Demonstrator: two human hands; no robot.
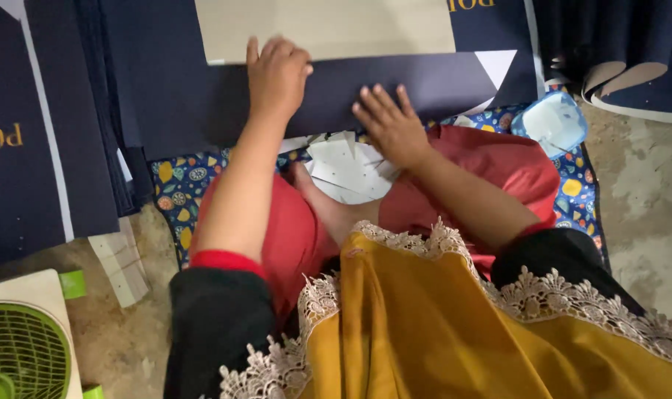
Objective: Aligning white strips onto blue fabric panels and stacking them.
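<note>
Left hand (pixel 277 74) lies open, palm down, on the dark blue cardboard sheet (pixel 395 85), which rests on the floor ahead of the knees. Right hand (pixel 391 122) presses flat, fingers spread, at the sheet's near edge. White paper scraps (pixel 347 170) sit just below it. A green fan (pixel 18 351) stands at the floor's near-left corner.

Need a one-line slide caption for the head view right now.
Seated on a patterned mat, left hand and right hand press flat on a dark navy card sheet.
</note>
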